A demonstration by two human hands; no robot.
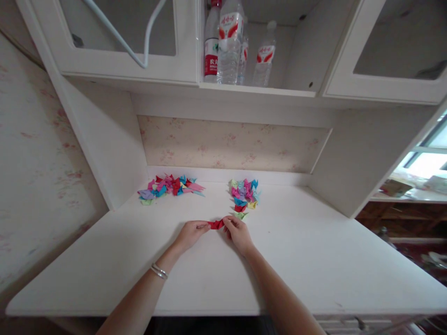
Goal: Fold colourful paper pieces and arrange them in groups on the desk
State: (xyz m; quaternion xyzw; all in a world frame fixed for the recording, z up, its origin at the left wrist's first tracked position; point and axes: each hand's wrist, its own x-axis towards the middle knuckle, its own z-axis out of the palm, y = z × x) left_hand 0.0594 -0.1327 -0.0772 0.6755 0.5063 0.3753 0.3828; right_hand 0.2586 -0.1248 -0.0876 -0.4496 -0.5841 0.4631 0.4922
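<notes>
A small red origami paper crane (216, 224) is stretched between my two hands, just above or on the white desk. My left hand (191, 234) pinches its left end between thumb and fingers. At the right end, my right hand (238, 232) grips it with bent fingers. Close beyond my right hand lies a cluster of colourful folded paper cranes (247, 190), with a light green one (240, 215) nearest to me. Another heap of folded paper pieces (169, 184), in pink, red, blue and purple, lies farther back on the left.
The white desk (139, 260) spreads beneath a cabinet with an open shelf (289, 91). Several plastic bottles (264, 60) stand on that shelf. A white cable (122, 39) hangs before the left cabinet door. Side panels (349, 158) bound the desk's back.
</notes>
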